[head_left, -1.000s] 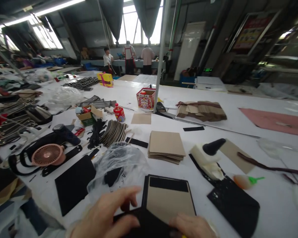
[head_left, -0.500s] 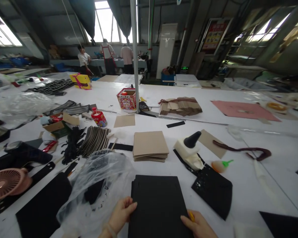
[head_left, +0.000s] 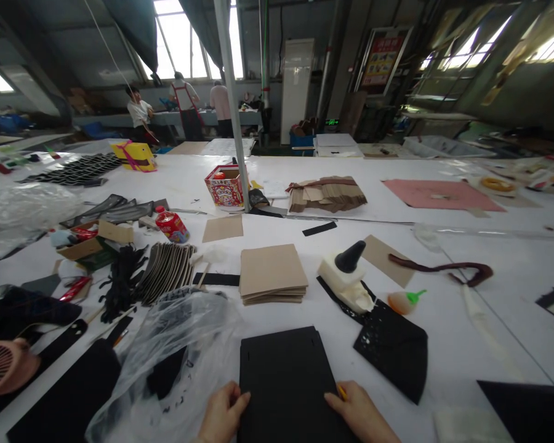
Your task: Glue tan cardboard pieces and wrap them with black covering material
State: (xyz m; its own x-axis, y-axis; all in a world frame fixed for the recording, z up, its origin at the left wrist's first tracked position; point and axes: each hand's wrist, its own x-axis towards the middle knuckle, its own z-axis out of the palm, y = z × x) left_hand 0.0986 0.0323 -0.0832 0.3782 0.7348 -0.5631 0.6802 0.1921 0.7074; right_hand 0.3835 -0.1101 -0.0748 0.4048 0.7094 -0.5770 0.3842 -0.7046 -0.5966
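A stack of flat black panels [head_left: 286,381] lies low in the middle of the head view, its near end cut off by the frame. My left hand [head_left: 224,409] grips its left edge, thumb on top. At the right edge my right hand [head_left: 357,409] pinches the stack the same way. A small yellow object [head_left: 342,392] shows between the right hand's fingers; its kind cannot be made out. Just beyond the stack sits a pile of beige boards [head_left: 273,271]. A clear plastic bag [head_left: 184,344] lies beside my left hand.
Right of the pile stand a white glue bottle with a black cone cap [head_left: 346,274] and an orange bottle with a green nozzle [head_left: 404,301]. Black pieces [head_left: 394,347] lie nearby. Leftward are a pink fan [head_left: 9,366] and a red bottle [head_left: 172,224]. A pole [head_left: 233,92] rises beyond.
The view has swung slightly to the right, so the table's contents appear shifted left. The black stack has turned a little between my hands, which keep their hold.
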